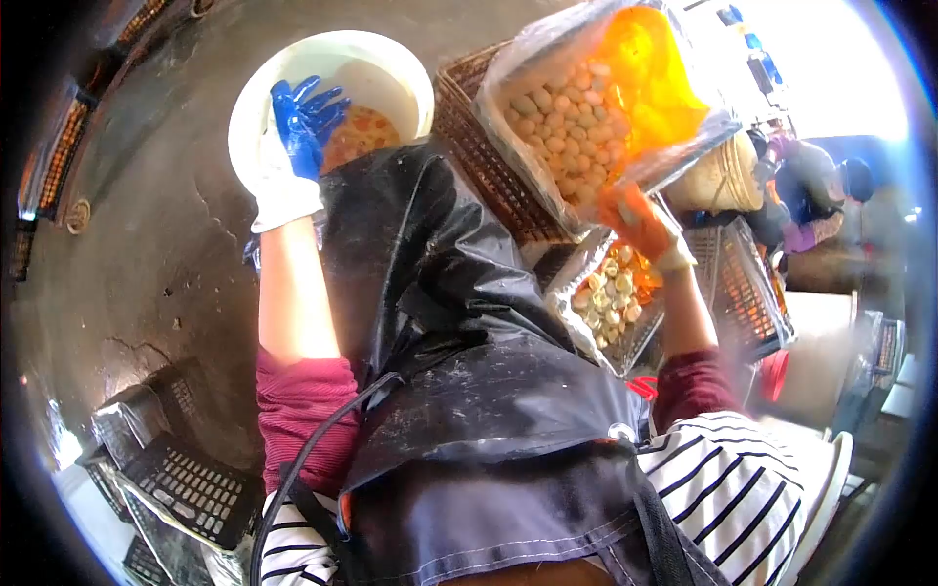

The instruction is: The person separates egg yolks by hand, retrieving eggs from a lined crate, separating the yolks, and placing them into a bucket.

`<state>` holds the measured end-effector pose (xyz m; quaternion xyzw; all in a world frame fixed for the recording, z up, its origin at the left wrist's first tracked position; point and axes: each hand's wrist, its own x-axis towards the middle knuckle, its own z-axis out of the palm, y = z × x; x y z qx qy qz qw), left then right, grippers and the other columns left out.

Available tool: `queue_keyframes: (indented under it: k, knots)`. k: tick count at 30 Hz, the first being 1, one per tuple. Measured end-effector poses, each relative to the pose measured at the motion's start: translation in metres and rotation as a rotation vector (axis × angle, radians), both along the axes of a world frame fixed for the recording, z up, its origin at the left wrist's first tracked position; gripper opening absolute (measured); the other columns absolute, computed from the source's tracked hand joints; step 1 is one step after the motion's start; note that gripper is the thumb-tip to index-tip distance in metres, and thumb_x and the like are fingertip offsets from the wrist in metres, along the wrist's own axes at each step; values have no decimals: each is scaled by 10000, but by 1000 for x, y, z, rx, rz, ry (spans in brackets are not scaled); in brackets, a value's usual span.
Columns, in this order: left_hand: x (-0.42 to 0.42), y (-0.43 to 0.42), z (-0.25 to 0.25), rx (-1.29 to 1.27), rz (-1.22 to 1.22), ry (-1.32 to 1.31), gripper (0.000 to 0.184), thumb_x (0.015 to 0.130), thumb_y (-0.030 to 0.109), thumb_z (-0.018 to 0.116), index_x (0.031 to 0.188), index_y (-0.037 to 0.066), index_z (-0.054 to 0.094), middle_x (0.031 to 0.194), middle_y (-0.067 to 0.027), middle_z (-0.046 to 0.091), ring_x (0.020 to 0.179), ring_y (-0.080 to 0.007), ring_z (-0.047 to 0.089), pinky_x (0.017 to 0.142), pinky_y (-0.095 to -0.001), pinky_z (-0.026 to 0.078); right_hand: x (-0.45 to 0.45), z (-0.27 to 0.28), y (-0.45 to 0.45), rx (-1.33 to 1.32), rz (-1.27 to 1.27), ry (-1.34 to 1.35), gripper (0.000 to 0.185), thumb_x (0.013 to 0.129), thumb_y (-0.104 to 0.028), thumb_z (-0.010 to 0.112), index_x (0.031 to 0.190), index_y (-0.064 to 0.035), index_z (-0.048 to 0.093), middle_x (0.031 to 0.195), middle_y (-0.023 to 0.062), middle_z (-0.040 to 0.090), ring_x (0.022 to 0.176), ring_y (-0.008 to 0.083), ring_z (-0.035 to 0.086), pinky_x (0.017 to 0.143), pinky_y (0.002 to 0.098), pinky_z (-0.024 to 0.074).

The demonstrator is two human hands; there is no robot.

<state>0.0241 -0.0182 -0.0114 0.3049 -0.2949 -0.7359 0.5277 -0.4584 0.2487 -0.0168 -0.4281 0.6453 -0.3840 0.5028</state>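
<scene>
Black apron [469, 391], brown floor [147, 225], white bucket [386, 80], crates [493, 181]

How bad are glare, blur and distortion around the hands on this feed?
Head view: strong fisheye bending with black corners; upper right blown out to white. Same head view: the bare left forearm is nearly washed out; the blue-gloved left hand reads clearly against the round white bucket; the orange-gloved right hand looks slightly soft.

The left hand [306, 117] is splaying over the bucket [243, 127], where orange liquid [362, 135] is lying; the right hand [640, 230] is hanging near the eggs [562, 119], while shells [611, 291] are sitting in a box [584, 339].
</scene>
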Motion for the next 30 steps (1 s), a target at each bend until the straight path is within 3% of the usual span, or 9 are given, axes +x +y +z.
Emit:
queue_keyframes:
  k: [5, 7, 8, 10, 12, 13, 15, 18, 30]
  knots:
    - [-8, -2, -8, -10, -16, -84, 510, 958, 397, 332, 1232, -11, 467, 1140, -215, 566, 998, -340, 566, 860, -398, 451, 16, 48, 97, 906, 38, 1188, 458, 803, -395, 593, 1074, -27, 599, 955, 143, 659, 872, 241, 621, 776, 339, 469]
    - [-13, 7, -3, -43, 27, -111, 463, 959, 346, 413, 1223, -30, 469, 1135, -198, 575, 981, -319, 594, 860, -391, 468, -4, 14, 91, 375, -306, 1031, 390, 851, -406, 554, 924, -31, 636, 832, 106, 659, 704, 221, 615, 640, 339, 468]
    - [-14, 9, -5, -46, -1, -142, 453, 960, 340, 412, 1218, -27, 475, 1128, -194, 580, 971, -311, 598, 850, -378, 472, 4, 2, 72, 39, -519, 415, 380, 865, -404, 540, 839, -35, 626, 727, 92, 615, 623, 170, 568, 585, 323, 440]
    - [-12, 5, -16, -56, -50, -196, 434, 962, 328, 410, 1209, -19, 489, 1116, -185, 589, 952, -293, 607, 830, -353, 480, 71, 63, 1, 178, -368, 795, 317, 864, -364, 535, 839, -61, 624, 660, 66, 557, 617, 133, 522, 569, 287, 407]
    - [-9, 0, -25, -73, -81, -247, 416, 963, 316, 407, 1199, -12, 502, 1103, -176, 598, 933, -276, 616, 810, -328, 488, 70, 37, -34, -93, -236, 839, 262, 811, -278, 556, 938, -57, 615, 801, 120, 629, 748, 237, 602, 672, 324, 461]
    - [-9, 3, -17, -78, -90, -274, 407, 964, 310, 406, 1195, -9, 509, 1097, -171, 602, 924, -268, 620, 801, -315, 492, 82, 43, -58, 16, -202, 779, 247, 809, -177, 589, 1011, -41, 631, 1006, 131, 644, 881, 207, 603, 769, 298, 465]
    - [-18, 15, -1, -120, -2, -427, 400, 964, 307, 401, 1190, -2, 515, 1075, -164, 612, 923, -253, 618, 802, -320, 484, 65, 16, -92, 55, 643, 1604, 292, 795, -182, 589, 1048, -41, 620, 1053, 176, 622, 985, 276, 590, 824, 333, 458]
    - [-16, 19, 8, -190, -43, -523, 409, 958, 319, 411, 1185, -4, 517, 1080, -161, 607, 919, -255, 616, 799, -319, 480, 62, -27, -129, 612, 774, 1311, 271, 761, -186, 609, 990, -41, 635, 1026, 191, 614, 1013, 313, 570, 848, 355, 456]
    - [-11, 10, -12, 24, -127, -228, 471, 952, 316, 435, 1238, -57, 455, 1195, -192, 536, 996, -297, 583, 804, -347, 485, 40, -75, -126, 356, 225, 1384, 270, 722, -179, 643, 963, -58, 636, 1003, 151, 623, 1033, 280, 566, 843, 341, 464]
